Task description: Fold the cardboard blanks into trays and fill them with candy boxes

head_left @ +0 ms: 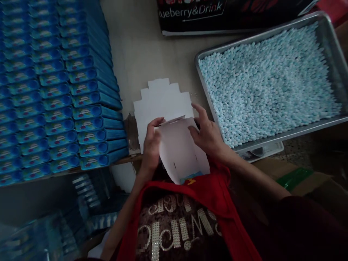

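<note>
A partly folded white cardboard box [181,146], its plain inside facing up, is held close to my body at the table's front edge. My left hand [151,145] grips its left side, the fingers slightly blurred. At the right side, my right hand [208,136] has its thumb bent over the upper edge and its index finger stretched out; the other fingers are partly hidden. Just beyond, a flat white cardboard blank [164,99] with stepped edges lies on the table. A small blue printed patch shows at the box's lower end.
On the left stand rows of blue printed packs [89,108]. A metal tray [209,96] full of small pale-blue and white pellets sits at the right. The black printed carton [195,21] stands at the back. Below right is a brown cardboard box [272,170] with green tape.
</note>
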Motion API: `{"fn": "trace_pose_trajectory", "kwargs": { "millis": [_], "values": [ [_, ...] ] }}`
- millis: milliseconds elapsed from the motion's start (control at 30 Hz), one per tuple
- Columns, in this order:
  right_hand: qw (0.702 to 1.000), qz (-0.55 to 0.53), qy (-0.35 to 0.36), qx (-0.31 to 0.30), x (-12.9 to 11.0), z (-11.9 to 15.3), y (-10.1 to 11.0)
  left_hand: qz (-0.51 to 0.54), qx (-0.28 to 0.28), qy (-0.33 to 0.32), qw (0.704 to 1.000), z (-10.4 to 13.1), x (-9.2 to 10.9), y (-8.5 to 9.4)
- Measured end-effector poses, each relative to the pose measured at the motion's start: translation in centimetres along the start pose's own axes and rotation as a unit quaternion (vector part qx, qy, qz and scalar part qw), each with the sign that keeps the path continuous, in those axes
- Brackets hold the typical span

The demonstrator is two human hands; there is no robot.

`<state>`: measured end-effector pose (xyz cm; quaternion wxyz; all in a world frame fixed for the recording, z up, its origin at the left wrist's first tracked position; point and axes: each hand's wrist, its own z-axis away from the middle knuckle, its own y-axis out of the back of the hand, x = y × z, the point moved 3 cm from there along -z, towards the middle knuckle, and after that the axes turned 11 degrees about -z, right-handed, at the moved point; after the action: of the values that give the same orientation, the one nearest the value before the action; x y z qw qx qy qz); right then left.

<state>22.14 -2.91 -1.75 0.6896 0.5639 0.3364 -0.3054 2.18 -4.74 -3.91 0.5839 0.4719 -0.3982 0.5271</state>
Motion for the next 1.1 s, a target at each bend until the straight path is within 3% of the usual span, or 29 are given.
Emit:
{"fn": "trace_pose_trajectory", "kwargs": {
  "millis": [67,167,267,367,467,633,767,867,1000,1100],
  "values": [
    [0.999,0.028,0.011,-0.023,-0.3,-0.2,0.1,-0.016,0.031,-0.027,0.999,0.5,0.0,-0.8],
    [0.996,0.066,0.025,-0.058,-0.7,-1.1,0.6,-0.144,0.068,-0.101,0.982,-0.2,0.9,-1.6],
    [0.992,0.019,0.026,-0.124,-1.2,-2.7,1.9,-0.250,0.036,-0.140,0.957,-1.3,1.7,-1.7],
    [0.980,-0.065,-0.016,-0.186,-1.6,-4.3,3.0,-0.279,0.006,-0.168,0.945,-1.4,1.8,-1.2],
    [0.983,-0.049,-0.030,-0.176,-2.0,-5.0,3.3,-0.280,0.001,-0.172,0.944,-0.9,1.1,-0.7],
    [0.992,-0.003,0.011,-0.126,-1.5,-3.9,3.1,-0.247,0.058,-0.150,0.956,-0.5,0.1,-0.6],
    [0.983,-0.008,-0.003,-0.182,-1.5,-4.7,3.3,-0.310,0.041,-0.152,0.938,-0.4,0.6,-1.7],
    [0.959,0.110,0.016,-0.261,-2.8,-6.6,2.7,-0.414,-0.011,-0.148,0.898,0.1,1.4,-2.4],
    [0.884,0.342,0.105,-0.300,-4.3,-8.9,0.9,-0.532,-0.049,-0.122,0.837,0.6,2.0,-2.6],
    [0.835,0.396,0.186,-0.333,-4.9,-9.2,-0.6,-0.516,-0.041,-0.126,0.847,0.5,2.0,-2.1]
  ]
}}
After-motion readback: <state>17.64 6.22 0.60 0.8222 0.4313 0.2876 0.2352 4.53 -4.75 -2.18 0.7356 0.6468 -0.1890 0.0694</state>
